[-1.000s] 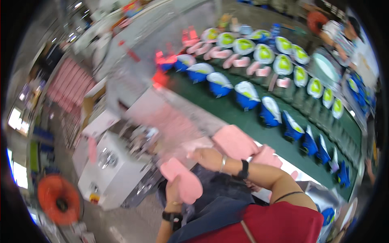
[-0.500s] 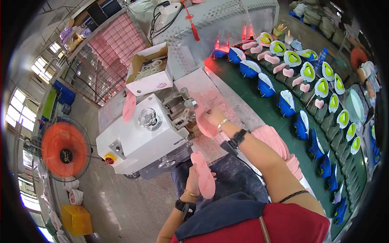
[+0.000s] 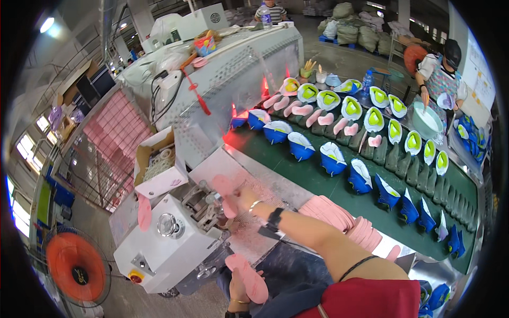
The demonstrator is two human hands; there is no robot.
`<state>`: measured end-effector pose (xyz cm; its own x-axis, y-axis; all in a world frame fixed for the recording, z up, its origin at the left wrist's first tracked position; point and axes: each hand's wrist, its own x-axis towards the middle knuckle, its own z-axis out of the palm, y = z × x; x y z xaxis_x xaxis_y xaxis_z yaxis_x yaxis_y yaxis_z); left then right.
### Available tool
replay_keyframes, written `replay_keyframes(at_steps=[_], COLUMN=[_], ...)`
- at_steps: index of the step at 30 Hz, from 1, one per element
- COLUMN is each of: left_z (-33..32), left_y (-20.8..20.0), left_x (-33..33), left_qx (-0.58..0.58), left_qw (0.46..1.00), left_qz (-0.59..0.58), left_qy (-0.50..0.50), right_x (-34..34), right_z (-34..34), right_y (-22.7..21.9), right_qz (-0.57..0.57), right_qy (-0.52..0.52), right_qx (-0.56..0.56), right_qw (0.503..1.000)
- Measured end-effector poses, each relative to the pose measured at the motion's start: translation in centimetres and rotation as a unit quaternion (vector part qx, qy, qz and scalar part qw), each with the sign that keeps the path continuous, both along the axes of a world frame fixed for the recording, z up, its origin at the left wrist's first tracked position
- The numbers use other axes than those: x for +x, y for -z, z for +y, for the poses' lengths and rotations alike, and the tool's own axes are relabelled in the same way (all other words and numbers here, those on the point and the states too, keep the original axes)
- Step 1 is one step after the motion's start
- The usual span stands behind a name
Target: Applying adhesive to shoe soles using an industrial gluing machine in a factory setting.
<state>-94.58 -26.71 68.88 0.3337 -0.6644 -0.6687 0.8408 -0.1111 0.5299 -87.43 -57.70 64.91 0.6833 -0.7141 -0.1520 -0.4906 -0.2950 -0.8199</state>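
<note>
1. Right hand [image 3: 237,197]: reaching across to the machine [image 3: 169,238], fingers closing on a pink insole [image 3: 227,195] and pressing it at the machine's top works. How tightly the fingers are gripping cannot be told.
2. That insole: long axis running from upper left to lower right, one rounded end pointing toward the cardboard box [image 3: 158,164], the other hidden behind the hand.
3. Left hand [image 3: 239,289]: staying low near the lap, fingers curling under a second insole [image 3: 247,277] and holding it.
4. Second insole: lying flat on the hand, long axis running from the machine's lower right corner toward the red shirt [image 3: 366,299], upper end pointing at the machine.
5. Third insole [image 3: 144,212]: hanging upright on the machine's left side, below the box.
6. Stack of pink insoles [image 3: 339,220]: resting at the near edge of the green belt [image 3: 344,191], beside the right forearm.
7. Blue shoes [image 3: 334,158] on lasts: standing in rows along the belt.
8. Another person [image 3: 442,66]: working at the belt's far right corner.
9. Orange fan [image 3: 77,265]: standing on the floor left of the machine.
10. Change from half a second earlier: the right hand is remaining at the machine, the left hand is keeping its insole, and the view is now tilting up, showing more of the belt.
</note>
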Motion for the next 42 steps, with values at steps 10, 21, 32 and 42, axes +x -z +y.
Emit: replay_keyframes(at_steps=[10,21,32,42], left_z=[-1.3,-4.4,-3.2,-6.2], left_y=[-0.1,1.7,8.2,-0.4], left_x=[-0.9,-1.9,-0.4,-2.5], left_qx=[0.048,0.039,0.001,0.003], left_qw=[0.998,0.993,0.973,0.98], left_qz=[-0.004,0.005,0.179,-0.2], left_qy=[0.038,0.111,0.144,0.008], right_x=[-4.8,-51.6,-39.6,-20.4], right_z=[-6.9,-26.0,-24.7,12.6], right_y=[-2.1,-2.1,-1.1,-2.8], right_qz=[-0.223,0.107,-0.069,-0.025], right_qy=[0.254,0.581,0.402,-0.076], right_qx=[0.265,-0.172,-0.334,0.101], right_qw=[0.903,0.789,0.85,0.992])
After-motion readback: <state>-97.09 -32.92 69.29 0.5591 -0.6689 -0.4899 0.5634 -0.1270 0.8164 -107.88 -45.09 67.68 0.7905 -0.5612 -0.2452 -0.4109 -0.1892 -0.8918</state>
